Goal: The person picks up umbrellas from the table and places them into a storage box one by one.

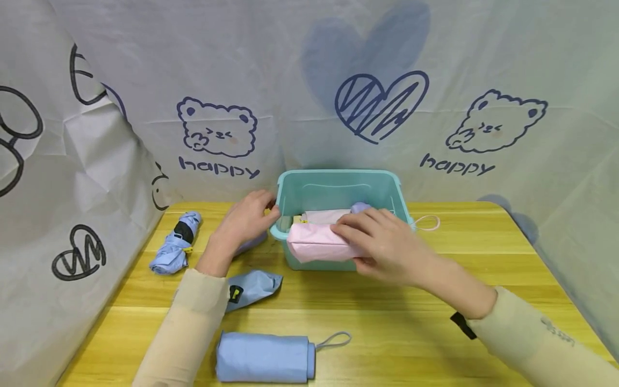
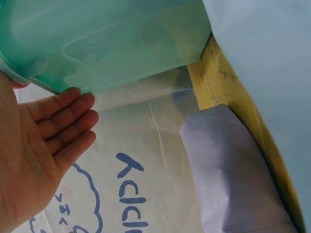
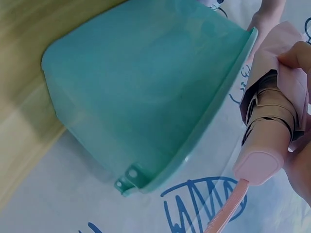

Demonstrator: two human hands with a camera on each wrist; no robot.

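A pink folded umbrella (image 1: 314, 244) lies across the front rim of a teal plastic bin (image 1: 338, 174), held by my right hand (image 1: 394, 244). Its handle end (image 3: 262, 162) and wrist strap show in the right wrist view, with thumb and fingers gripping the pink fabric. At the bin's left rim is my left hand (image 1: 246, 217). The left wrist view shows its fingers (image 2: 68, 116) extended beside the bin's outer wall; whether they touch it I cannot tell. Inside the bin lie a pale pink bundle (image 1: 329, 216) and a purple one (image 1: 360, 207), partly hidden.
Left of the bin lie a loosely wrapped blue umbrella (image 1: 176, 244), a purple bundle (image 1: 251, 244) partly behind the left hand, and a grey-blue umbrella (image 1: 256, 287). A neatly sleeved blue umbrella (image 1: 263, 357) is at the table's front. A printed cloth (image 1: 300, 123) hangs behind the table.
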